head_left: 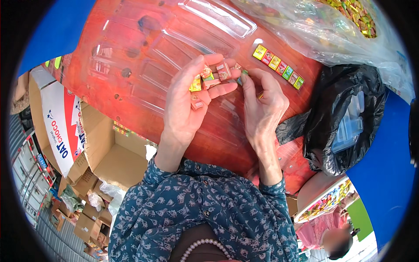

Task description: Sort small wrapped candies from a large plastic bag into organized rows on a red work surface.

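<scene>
Risk sits mainly in the left hand (187, 102): a loose fan of small square wrapped sweets in yellow, red, pink and green foil (208, 77) is clamped between its thumb and fingers, several at once, some only caught at an edge. One pink piece (197, 105) is seen low on the palm, barely pinned, and is judged the likeliest to slide off. The right hand (262, 107) is pinched shut with its fingertips (243, 78) on the green and pink pieces at the end of the fan; whether one piece is fully gripped there cannot be told. If a piece is pulled while its neighbours overlap it, the stack could be dragged apart and dropped onto the scratched red worktop (131, 39). A clear moulded plastic tray with shallow pockets (174, 43) lies under the hands; its glare makes pocket edges hard to read, so a piece could be seated crooked or across a rib. A row of seven coloured sweets (279, 67) is already laid just beside the right hand and could be knocked out of line by that wrist. A clear bag of more sweets (349, 17) and a black bag holding clear trays (345, 118) crowd the right edge; a snagged sleeve there could spill them. An open cardboard box (109, 161) below the worktop edge would swallow anything that rolls off.
</scene>
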